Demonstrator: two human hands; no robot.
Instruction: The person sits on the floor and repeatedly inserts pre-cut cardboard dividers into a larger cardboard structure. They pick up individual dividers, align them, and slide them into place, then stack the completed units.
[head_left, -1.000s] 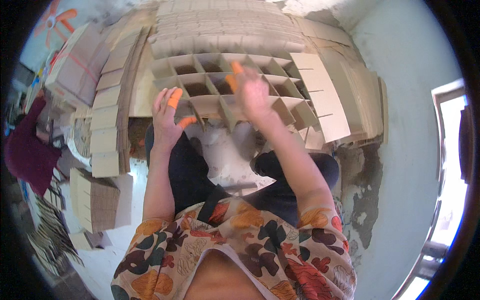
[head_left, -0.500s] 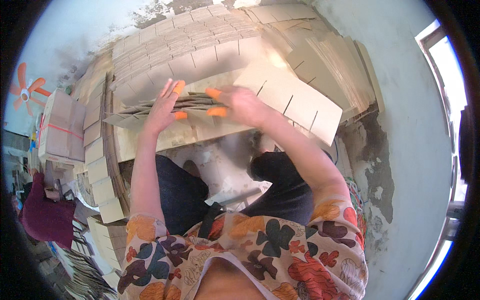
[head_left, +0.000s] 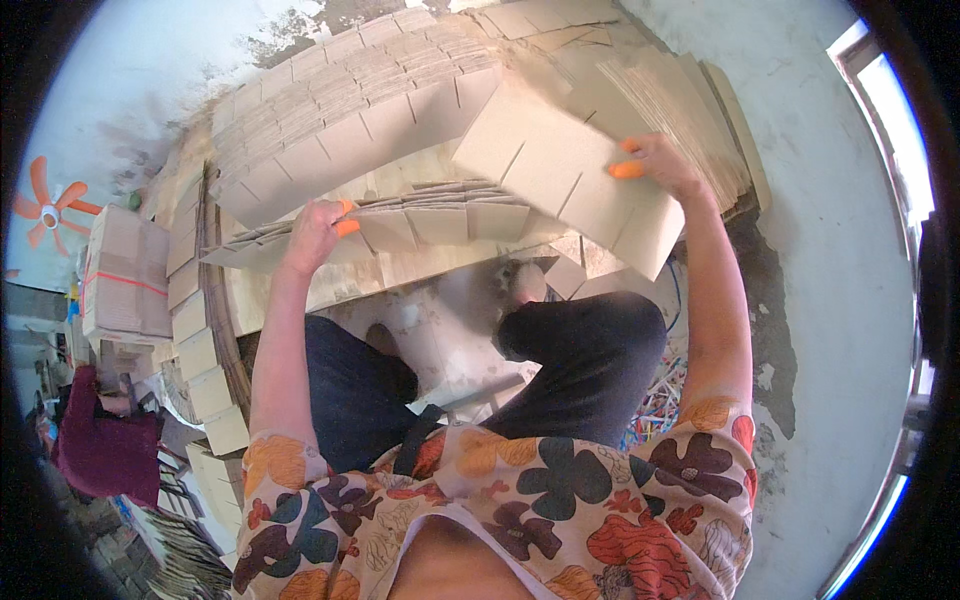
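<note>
Orange covers sit on some of my fingertips. At the left, my left hand [head_left: 318, 235] is closed on the bundle of cardboard partitions [head_left: 440, 226], a long row of interlocked pieces fanned out along the board. Farther right, my right hand [head_left: 655, 165] pinches the upper right edge of a slotted cardboard sheet [head_left: 565, 170]. That sheet lies tilted, with several dark slits cut into it, and its lower left edge is close to the bundle's right end. Whether my right fingers hold one layer or more, I cannot tell.
Tall piles of slotted cardboard [head_left: 350, 110] stand at the back, and leaning sheets [head_left: 680, 120] at the back right. To the left are stacked cardboard pieces [head_left: 205, 330], a taped carton [head_left: 128, 275] and an orange fan [head_left: 50, 210]. A person in maroon [head_left: 105, 440] is at far left.
My right hand has left the bundle and moved right onto the slotted sheet. My left hand has closed on the bundle, whose right part now shows spread out.
</note>
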